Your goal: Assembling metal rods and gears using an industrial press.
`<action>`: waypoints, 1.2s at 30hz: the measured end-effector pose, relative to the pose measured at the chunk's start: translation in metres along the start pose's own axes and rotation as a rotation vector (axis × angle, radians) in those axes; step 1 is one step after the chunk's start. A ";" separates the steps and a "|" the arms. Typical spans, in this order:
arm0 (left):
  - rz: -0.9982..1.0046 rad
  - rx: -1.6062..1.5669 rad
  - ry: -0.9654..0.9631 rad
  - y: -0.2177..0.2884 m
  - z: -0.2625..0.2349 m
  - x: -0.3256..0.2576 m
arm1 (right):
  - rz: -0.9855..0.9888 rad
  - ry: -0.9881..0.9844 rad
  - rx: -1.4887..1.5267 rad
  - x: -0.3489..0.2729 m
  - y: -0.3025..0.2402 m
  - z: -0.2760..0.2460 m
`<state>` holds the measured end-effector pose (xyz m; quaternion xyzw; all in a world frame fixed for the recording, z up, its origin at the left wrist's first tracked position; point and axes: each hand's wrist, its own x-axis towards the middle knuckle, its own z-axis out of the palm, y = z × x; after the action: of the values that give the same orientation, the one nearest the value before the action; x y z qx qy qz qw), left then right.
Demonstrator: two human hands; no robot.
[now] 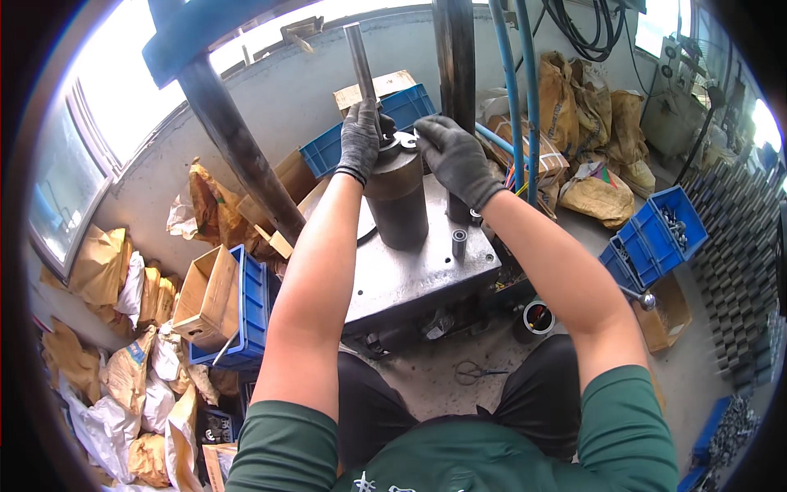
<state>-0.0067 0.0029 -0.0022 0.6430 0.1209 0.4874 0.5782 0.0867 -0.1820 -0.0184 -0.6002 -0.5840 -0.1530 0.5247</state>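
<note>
My left hand (359,141), in a dark grey glove, is closed around the lower part of an upright metal rod (358,57). The rod leans slightly and its lower end is hidden by the hand. Beneath it a thick dark steel cylinder (397,205) stands on a metal table (381,283). A small shiny metal part (407,140) is at the cylinder's top. My right hand (459,160), gloved too, has its bent fingertips at that part's right side. The right thumb is mostly hidden. A short metal sleeve (459,243) stands on the table near its right corner.
Dark steel columns (238,148) rise on both sides. A blue crate (410,107) is behind the cylinder. At left are a wooden box (209,295) and sacks (131,373); at right, blue bins (660,234) and stacked metal tubes (734,254). Scissors (475,373) lie on the floor.
</note>
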 end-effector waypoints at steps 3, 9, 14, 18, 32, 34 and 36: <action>-0.030 -0.040 -0.017 0.000 0.005 0.001 | 0.252 -0.185 -0.213 0.014 0.026 0.025; 0.000 -0.042 0.012 0.002 0.000 0.002 | 0.251 -0.265 -0.319 0.021 0.013 0.038; 0.413 -0.007 0.264 0.002 0.014 -0.022 | 0.244 -0.176 -0.287 0.018 0.014 0.044; 0.582 -0.349 0.204 0.035 0.026 -0.037 | 0.266 -0.167 -0.158 0.013 0.025 0.044; 0.194 -0.309 0.354 0.051 0.025 0.004 | 0.336 -0.296 -0.113 0.025 0.019 0.037; 0.184 -0.245 0.348 0.056 0.028 0.007 | 0.314 -0.304 -0.172 0.026 0.013 0.036; 0.124 -0.256 0.335 0.059 0.041 0.008 | 0.324 -0.317 -0.193 0.021 0.018 0.031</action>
<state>0.0046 -0.0347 0.0585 0.4805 0.1124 0.6334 0.5960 0.0943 -0.1411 -0.0224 -0.7499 -0.5379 -0.0258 0.3842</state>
